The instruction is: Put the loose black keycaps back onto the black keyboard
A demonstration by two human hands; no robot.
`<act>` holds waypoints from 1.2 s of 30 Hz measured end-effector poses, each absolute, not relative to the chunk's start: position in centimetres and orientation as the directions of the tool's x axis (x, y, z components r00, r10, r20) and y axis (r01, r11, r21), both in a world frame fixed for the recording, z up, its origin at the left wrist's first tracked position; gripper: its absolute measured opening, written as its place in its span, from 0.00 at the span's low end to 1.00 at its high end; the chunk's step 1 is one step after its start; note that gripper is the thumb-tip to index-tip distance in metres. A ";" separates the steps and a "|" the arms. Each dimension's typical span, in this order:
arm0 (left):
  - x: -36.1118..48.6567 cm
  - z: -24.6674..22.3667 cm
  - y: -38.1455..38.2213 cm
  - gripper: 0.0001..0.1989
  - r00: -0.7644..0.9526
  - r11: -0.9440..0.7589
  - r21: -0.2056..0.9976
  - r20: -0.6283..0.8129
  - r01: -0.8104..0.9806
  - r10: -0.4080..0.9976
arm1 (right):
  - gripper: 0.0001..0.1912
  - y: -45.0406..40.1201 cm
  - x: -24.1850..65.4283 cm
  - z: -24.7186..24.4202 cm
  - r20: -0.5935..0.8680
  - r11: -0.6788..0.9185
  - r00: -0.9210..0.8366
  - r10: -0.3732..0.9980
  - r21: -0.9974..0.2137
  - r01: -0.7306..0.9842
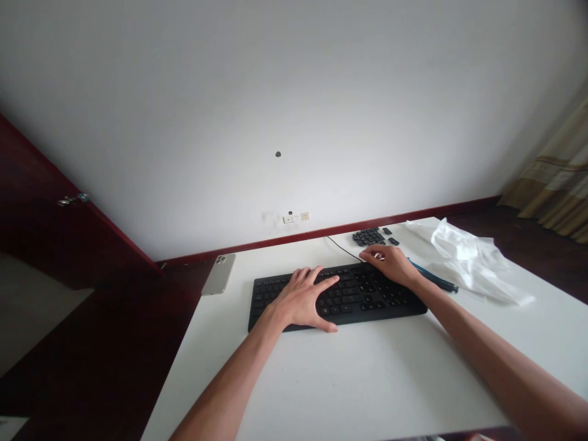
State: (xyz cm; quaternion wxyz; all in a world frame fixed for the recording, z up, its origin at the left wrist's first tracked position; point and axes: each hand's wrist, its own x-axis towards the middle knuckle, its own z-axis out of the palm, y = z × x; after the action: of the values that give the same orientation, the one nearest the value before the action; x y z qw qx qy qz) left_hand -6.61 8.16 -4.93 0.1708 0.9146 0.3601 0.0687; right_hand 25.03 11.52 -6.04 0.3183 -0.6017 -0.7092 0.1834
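A black keyboard (349,300) lies on the white table. Across its left half my left hand (303,297) rests with fingers spread, the thumb at the keyboard's near edge. Over the upper right part of the keyboard, my right hand (390,263) has its thumb and fingertips drawn together. Whatever is between those fingertips, if anything, is too small to make out. Just beyond the right hand is a group of loose black keycaps (367,237), with a few lying apart from it. Some sockets in the keyboard's right part appear to have no keycaps.
A thin black cable (342,247) runs from the keyboard to the table's far edge. To the left lies a phone (219,274). Right of the keyboard are a slim blue and black object (434,277) and a crumpled white plastic bag (473,257). The wall stands behind the table.
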 end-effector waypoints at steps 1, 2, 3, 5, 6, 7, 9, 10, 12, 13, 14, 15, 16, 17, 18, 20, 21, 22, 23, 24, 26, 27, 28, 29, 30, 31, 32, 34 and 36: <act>-6.7 -4.9 8.2 0.58 0.732 -0.682 0.361 -0.004 0.636 0.681 | 0.22 11.6 25.2 -6.2 0.243 0.206 -0.058 0.968 -0.645 0.736; -6.9 -4.8 8.3 0.58 0.731 -0.680 0.358 -0.011 0.640 0.682 | 0.22 11.7 25.4 -6.3 0.260 0.212 -0.049 0.964 -0.646 0.733; -7.3 -4.7 8.5 0.58 0.729 -0.678 0.354 -0.019 0.645 0.684 | 0.22 11.7 25.5 -6.4 0.279 0.223 -0.046 0.959 -0.645 0.731; -8.1 -4.6 8.8 0.57 0.716 -0.668 0.340 -0.022 0.662 0.698 | 0.22 11.7 25.7 -6.5 0.318 0.254 -0.051 0.947 -0.642 0.724; -8.6 -4.6 9.0 0.57 0.706 -0.661 0.332 -0.023 0.673 0.708 | 0.22 11.6 25.7 -6.6 0.333 0.269 -0.055 0.941 -0.642 0.718; -9.1 -4.5 9.2 0.57 0.693 -0.649 0.327 -0.025 0.687 0.721 | 0.21 11.5 25.6 -6.6 0.342 0.281 -0.061 0.938 -0.643 0.712; -10.0 -4.5 9.6 0.57 0.668 -0.628 0.318 -0.023 0.710 0.744 | 0.21 11.2 25.1 -6.7 0.349 0.297 -0.072 0.934 -0.649 0.700; -10.3 -4.5 9.8 0.56 0.660 -0.619 0.318 -0.026 0.718 0.751 | 0.21 11.1 24.9 -6.7 0.351 0.305 -0.080 0.933 -0.653 0.694; -10.7 -4.6 10.0 0.57 0.651 -0.608 0.323 -0.036 0.726 0.758 | 0.20 10.8 24.2 -6.7 0.357 0.328 -0.103 0.928 -0.655 0.681; -10.8 -4.7 10.1 0.57 0.649 -0.602 0.327 -0.045 0.728 0.760 | 0.20 10.8 23.9 -6.8 0.362 0.341 -0.116 0.925 -0.656 0.674; -10.9 -4.7 10.1 0.57 0.648 -0.598 0.333 -0.054 0.729 0.760 | 0.19 10.7 23.6 -6.9 0.368 0.352 -0.124 0.922 -0.657 0.666; -10.9 -4.7 10.1 0.57 0.647 -0.593 0.339 -0.063 0.730 0.760 | 0.19 10.7 23.4 -7.0 0.371 0.358 -0.128 0.920 -0.660 0.660; -10.9 -4.7 10.0 0.57 0.646 -0.589 0.347 -0.070 0.730 0.760 | 0.19 10.6 23.2 -7.2 0.370 0.354 -0.122 0.921 -0.665 0.657; -10.9 -4.7 10.0 0.57 0.647 -0.586 0.355 -0.074 0.728 0.759 | 0.18 10.6 23.0 -7.4 0.369 0.344 -0.107 0.923 -0.671 0.657; -10.9 -4.6 9.9 0.56 0.648 -0.584 0.362 -0.078 0.727 0.758 | 0.18 10.7 22.8 -7.7 0.368 0.330 -0.086 0.926 -0.676 0.659; -11.0 -4.4 9.8 0.57 0.646 -0.577 0.371 -0.091 0.728 0.758 | 0.17 10.7 22.5 -8.3 0.376 0.305 -0.037 0.926 -0.685 0.662; -11.1 -4.2 9.8 0.57 0.644 -0.571 0.373 -0.100 0.731 0.759 | 0.17 10.7 22.3 -8.6 0.385 0.299 -0.017 0.923 -0.687 0.662; -11.2 -4.1 9.8 0.57 0.641 -0.566 0.375 -0.109 0.735 0.760 | 0.17 10.8 22.2 -8.9 0.395 0.298 -0.002 0.919 -0.690 0.660; -11.3 -4.0 9.8 0.57 0.637 -0.560 0.376 -0.116 0.738 0.762 | 0.16 10.8 22.1 -9.1 0.402 0.301 0.006 0.915 -0.694 0.654; -11.4 -3.8 9.8 0.56 0.636 -0.557 0.378 -0.120 0.739 0.763 | 0.16 10.8 22.1 -9.3 0.406 0.304 0.011 0.914 -0.701 0.645; -11.7 -3.6 9.9 0.56 0.635 -0.553 0.384 -0.123 0.739 0.763 | 0.16 10.8 22.0 -9.4 0.402 0.302 0.021 0.916 -0.722 0.623; -11.9 -3.5 9.9 0.56 0.636 -0.552 0.387 -0.126 0.738 0.761 | 0.15 10.8 22.0 -9.3 0.393 0.296 0.024 0.919 -0.731 0.615; -12.1 -3.4 10.0 0.55 0.637 -0.553 0.389 -0.126 0.737 0.760 | 0.14 10.8 22.0 -9.2 0.382 0.287 0.025 0.924 -0.734 0.615; -12.2 -3.4 10.1 0.55 0.639 -0.555 0.389 -0.125 0.735 0.759 | 0.14 10.8 22.1 -9.0 0.374 0.279 0.023 0.927 -0.730 0.624; -12.4 -3.4 10.1 0.55 0.642 -0.559 0.387 -0.123 0.733 0.757 | 0.13 10.9 22.3 -8.7 0.371 0.273 0.019 0.928 -0.716 0.643; -12.5 -3.4 10.1 0.54 0.644 -0.563 0.384 -0.119 0.731 0.755 | 0.13 10.9 22.5 -8.3 0.376 0.269 0.018 0.926 -0.692 0.670; -12.6 -3.5 10.2 0.54 0.647 -0.568 0.381 -0.116 0.730 0.753 | 0.13 10.9 22.9 -8.0 0.391 0.265 0.020 0.920 -0.660 0.703; -12.7 -3.6 10.2 0.54 0.652 -0.576 0.377 -0.110 0.726 0.750 | 0.14 11.1 24.1 -7.2 0.442 0.251 0.044 0.896 -0.586 0.771; -12.8 -3.7 10.4 0.53 0.657 -0.584 0.375 -0.099 0.720 0.747 | 0.14 11.4 26.0 -6.8 0.503 0.218 0.087 0.860 -0.515 0.829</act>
State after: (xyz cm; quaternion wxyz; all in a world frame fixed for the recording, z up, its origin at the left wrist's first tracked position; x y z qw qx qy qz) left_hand -12.76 10.36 -3.70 0.1949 0.8892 0.4124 0.0349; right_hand 26.02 11.38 -6.76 0.3907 -0.6251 -0.6754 0.0199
